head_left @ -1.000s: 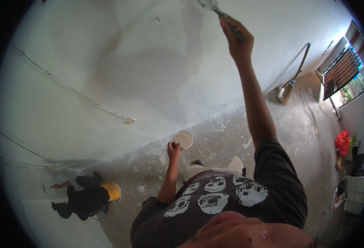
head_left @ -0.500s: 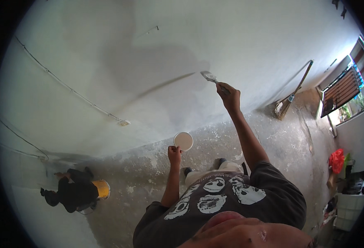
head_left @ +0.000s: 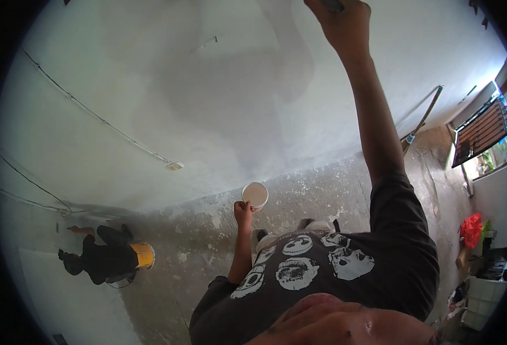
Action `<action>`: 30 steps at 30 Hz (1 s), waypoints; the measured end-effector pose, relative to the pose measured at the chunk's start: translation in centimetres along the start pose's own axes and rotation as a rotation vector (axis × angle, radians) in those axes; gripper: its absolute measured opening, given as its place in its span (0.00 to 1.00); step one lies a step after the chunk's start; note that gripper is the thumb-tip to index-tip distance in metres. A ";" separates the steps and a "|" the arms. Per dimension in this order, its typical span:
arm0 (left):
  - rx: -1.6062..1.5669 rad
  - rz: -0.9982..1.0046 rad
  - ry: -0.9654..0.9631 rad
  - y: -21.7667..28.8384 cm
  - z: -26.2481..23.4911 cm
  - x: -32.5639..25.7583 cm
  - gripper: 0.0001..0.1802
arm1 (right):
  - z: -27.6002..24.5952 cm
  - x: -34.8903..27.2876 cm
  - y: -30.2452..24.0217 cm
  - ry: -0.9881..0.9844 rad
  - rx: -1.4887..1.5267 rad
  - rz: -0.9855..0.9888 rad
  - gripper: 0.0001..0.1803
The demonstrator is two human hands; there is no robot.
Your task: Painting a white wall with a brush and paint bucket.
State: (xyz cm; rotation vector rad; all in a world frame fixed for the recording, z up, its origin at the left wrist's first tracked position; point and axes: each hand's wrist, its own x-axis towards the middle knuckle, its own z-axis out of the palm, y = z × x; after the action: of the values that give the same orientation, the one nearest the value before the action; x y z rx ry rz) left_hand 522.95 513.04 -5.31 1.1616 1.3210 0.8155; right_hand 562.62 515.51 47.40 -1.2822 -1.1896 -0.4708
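My left hand [head_left: 243, 213] grips the rim of a small white paint tub [head_left: 256, 195], thumb over the edge; pale beige paint fills it. Raised high at the top edge of the view, my right hand [head_left: 345, 26] is closed around a paintbrush [head_left: 333, 4]. Only a dark bit of its handle shows; the bristles are out of view. The white wall [head_left: 219, 109] stands in front of me, with a greyish patch and shadows across its middle.
A cable runs down the wall to a socket [head_left: 174, 165]. At the left, a person in dark clothes [head_left: 107, 256] sits on a yellow bucket [head_left: 144, 256]. A long-handled broom [head_left: 423, 121] leans right, near a barred window [head_left: 483, 132]. A red bag [head_left: 471, 230] and white container [head_left: 486, 299] stand right.
My right hand has swung up with the paintbrush, from beside the middle of the wall to the top edge. My left hand and the tub stay nearly in place.
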 end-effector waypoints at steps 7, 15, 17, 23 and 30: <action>0.059 0.037 0.005 1.0 -2.4 4.4 0.13 | 5.8 -6.0 4.7 0.108 -0.059 -0.013 0.13; 0.059 0.083 -0.044 2.0 -7.2 8.6 0.14 | 8.8 -22.3 7.6 -0.049 -0.049 0.294 0.10; 0.044 0.091 -0.038 1.7 -7.9 9.4 0.14 | 8.4 -25.4 8.7 -0.088 -0.078 0.319 0.10; 0.084 0.060 0.033 0.0 -8.8 8.5 0.14 | 5.5 -26.1 10.7 -0.251 -0.141 0.487 0.12; -0.006 0.017 0.011 -1.1 -5.3 8.0 0.15 | 3.8 -9.2 7.5 -0.335 -0.186 0.257 0.13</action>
State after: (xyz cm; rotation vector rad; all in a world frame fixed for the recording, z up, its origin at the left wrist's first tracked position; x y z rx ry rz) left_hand 518.58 521.22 -8.02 1.1666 1.3188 0.8389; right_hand 563.74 518.13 35.32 -1.6977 -1.2525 -0.1835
